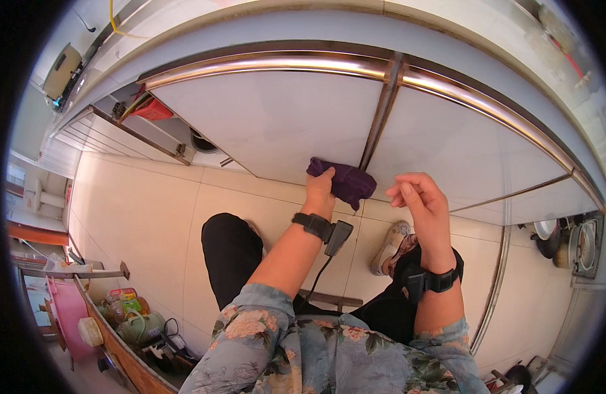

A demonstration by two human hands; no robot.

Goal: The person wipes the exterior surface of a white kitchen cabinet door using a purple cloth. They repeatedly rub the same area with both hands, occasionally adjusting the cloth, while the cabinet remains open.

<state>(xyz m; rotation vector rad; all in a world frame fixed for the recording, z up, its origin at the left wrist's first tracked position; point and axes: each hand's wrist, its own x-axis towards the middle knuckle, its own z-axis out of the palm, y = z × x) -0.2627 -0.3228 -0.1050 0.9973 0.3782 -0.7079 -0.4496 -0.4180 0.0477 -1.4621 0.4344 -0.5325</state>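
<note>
A folded dark purple cloth (pixel 350 182) is held in my left hand (pixel 320 189), low down by the white cabinet door (pixel 273 113). The thumb lies over the cloth's left end, and the other fingers are hidden beneath it. To the right, my right hand (pixel 421 197) is raised in front of the neighbouring cabinet panel (pixel 460 143). Its fingers are loosely curled and hold nothing. A dark metal strip (pixel 382 106) runs down between the two panels, ending behind the cloth. Both wrists wear black straps with small devices.
At the left, a cabinet compartment stands open with a red plastic basket (pixel 153 109) and a dark round vessel (pixel 203 143) inside. Bottles and a green jug (pixel 140 327) stand under a wooden table (pixel 121 349) at lower left. Pots (pixel 581 244) sit at the far right.
</note>
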